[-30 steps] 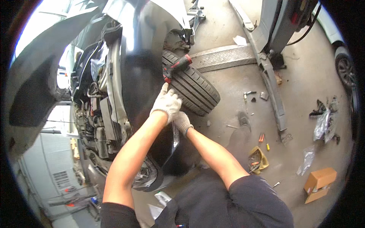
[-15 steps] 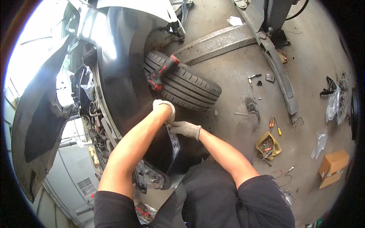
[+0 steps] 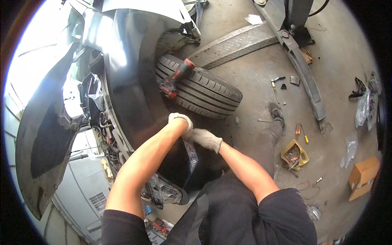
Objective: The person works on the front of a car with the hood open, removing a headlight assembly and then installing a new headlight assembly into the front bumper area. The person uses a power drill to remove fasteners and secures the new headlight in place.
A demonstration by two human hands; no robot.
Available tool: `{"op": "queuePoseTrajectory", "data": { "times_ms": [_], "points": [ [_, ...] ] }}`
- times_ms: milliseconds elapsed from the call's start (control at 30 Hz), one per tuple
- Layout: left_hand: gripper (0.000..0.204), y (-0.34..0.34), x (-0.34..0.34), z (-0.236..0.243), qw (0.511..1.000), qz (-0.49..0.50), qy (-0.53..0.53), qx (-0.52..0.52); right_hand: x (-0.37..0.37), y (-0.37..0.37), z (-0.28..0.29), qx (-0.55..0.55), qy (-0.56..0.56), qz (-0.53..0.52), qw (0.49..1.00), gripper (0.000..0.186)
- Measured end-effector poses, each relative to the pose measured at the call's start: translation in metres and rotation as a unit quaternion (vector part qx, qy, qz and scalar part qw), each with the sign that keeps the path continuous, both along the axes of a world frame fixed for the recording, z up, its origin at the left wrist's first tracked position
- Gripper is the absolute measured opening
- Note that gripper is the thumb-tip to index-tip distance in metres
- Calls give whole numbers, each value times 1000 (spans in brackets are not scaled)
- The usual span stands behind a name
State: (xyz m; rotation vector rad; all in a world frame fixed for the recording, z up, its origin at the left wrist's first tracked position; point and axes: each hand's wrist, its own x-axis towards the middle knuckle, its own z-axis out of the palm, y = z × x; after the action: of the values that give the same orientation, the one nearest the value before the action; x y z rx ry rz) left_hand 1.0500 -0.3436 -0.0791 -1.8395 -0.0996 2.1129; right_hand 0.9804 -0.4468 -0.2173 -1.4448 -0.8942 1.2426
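Note:
Both hands wear whitish knit gloves and work close together at the edge of a dark car body panel, just below the wheel arch. My left hand reaches against the panel; its fingers are hidden behind the wrist. Beside it, touching or nearly touching, my right hand points inward from the right, its fingertips covered by the left hand. A shiny clear strip runs down the panel just below the gloves. Beyond the hands, a red and black cordless power tool lies on the tread of the tyre.
An opened hood rises at left beside the engine bay. A lift arm and a tread-plate ramp lie beyond the wheel. On the floor at right are a yellow container of hardware, screwdrivers, a cardboard box and plastic-wrapped parts.
My right hand has shifted slightly right and bent more at the wrist. My left hand has dropped a little in the picture. The whole view has moved slightly; the power tool stays on the tyre.

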Motion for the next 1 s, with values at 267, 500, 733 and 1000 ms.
{"op": "queuePoseTrajectory", "data": {
  "times_ms": [267, 500, 733, 1000],
  "points": [
    [29, 6, -5, -13, 999, -5, -40, 8, 9, 20, 13, -165, -11, -529, 832, 18],
    [34, 8, -9, -17, 999, -10, -28, 34, -31, 30, 9, 14, 2, -176, 984, 23],
    [30, -5, -8, -14, 998, -35, -1, 56, 0, -12, 7, 99, 383, 22, 918, 39],
    [27, 5, -1, -3, 998, -52, -24, 15, 3, -2, 2, 124, 405, 53, 904, 42]
  ]
}}
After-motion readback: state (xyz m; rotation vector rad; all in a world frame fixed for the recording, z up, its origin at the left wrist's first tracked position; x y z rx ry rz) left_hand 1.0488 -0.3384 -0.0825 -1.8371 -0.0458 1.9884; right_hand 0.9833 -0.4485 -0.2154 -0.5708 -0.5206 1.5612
